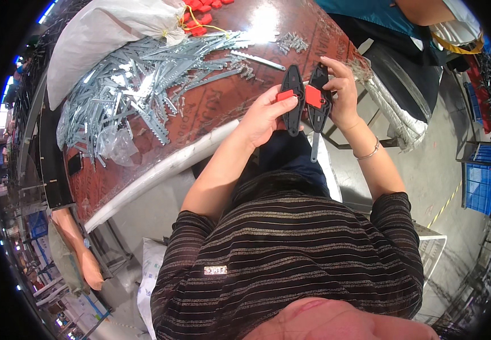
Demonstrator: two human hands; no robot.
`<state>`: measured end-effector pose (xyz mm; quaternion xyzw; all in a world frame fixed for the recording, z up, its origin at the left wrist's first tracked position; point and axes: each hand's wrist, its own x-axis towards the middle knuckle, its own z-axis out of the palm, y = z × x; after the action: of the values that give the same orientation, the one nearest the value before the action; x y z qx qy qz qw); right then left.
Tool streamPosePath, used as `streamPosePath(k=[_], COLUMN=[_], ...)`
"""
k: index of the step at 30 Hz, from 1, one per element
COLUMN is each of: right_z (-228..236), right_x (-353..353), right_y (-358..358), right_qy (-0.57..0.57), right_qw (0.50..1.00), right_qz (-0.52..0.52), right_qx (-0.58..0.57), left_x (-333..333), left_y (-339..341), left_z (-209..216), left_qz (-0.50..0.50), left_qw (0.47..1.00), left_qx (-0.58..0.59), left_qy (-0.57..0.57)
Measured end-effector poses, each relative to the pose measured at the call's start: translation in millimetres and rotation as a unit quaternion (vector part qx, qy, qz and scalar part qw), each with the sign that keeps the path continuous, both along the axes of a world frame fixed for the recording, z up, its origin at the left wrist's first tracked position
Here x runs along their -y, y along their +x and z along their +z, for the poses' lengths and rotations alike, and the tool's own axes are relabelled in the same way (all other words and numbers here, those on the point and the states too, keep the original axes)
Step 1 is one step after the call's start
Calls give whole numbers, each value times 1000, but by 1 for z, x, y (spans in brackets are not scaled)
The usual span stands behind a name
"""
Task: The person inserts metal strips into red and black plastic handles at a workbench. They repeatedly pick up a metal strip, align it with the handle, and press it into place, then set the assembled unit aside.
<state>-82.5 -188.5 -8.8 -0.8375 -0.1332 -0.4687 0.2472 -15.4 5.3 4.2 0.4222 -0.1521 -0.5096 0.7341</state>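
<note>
You are seated at a reddish-brown table (211, 107) whose pale rounded edge (166, 167) runs slantwise just below your left forearm, with grey floor (426, 164) open to the right of your right arm. Your left hand (265, 116) grasps one black plastic handle piece (293, 99) with a red tab (285, 95) under the thumb; your right hand (341, 93) grips a second black handle piece (319, 105), its red tab (314, 96) facing you and a thin metal strip (315, 146) hanging down from it. The two pieces stand nearly upright, just beside each other, held above the table's near edge and over your lap. Beyond your left hand lies a wide heap of toothed metal strips (143, 85), spilling toward the edge on clear plastic film (118, 147). Farther off sit a white sack (109, 34), loose red parts (200, 17) and a small cluster of screws (292, 41). Past your right hand another person (392, 11) sits close across the table's corner, and a blue crate (480, 184) stands well apart on the floor.
</note>
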Motion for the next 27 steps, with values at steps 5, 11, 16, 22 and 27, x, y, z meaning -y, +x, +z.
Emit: streamPosePath(k=[5, 11, 16, 22, 27], right_z=[4, 15, 29, -5, -44], right_x=[-8, -11, 49, 99, -100], right_y=[-4, -20, -124, -484, -784], right_qy=[-11, -32, -18, 39, 221], right_qw=[1000, 999, 970, 676, 115], right_qz=[-14, -32, -231, -732, -960], right_qx=[21, 6, -72, 68, -130], left_x=[-6, -13, -11, 0, 22], left_y=[-3, 2, 29, 30, 10], left_z=[1, 2, -1, -2, -21], left_qz=[3, 8, 34, 40, -43], left_qw=[1000, 997, 992, 998, 996], left_qx=[22, 64, 122, 49, 71], left_qy=[-3, 29, 18, 5, 9])
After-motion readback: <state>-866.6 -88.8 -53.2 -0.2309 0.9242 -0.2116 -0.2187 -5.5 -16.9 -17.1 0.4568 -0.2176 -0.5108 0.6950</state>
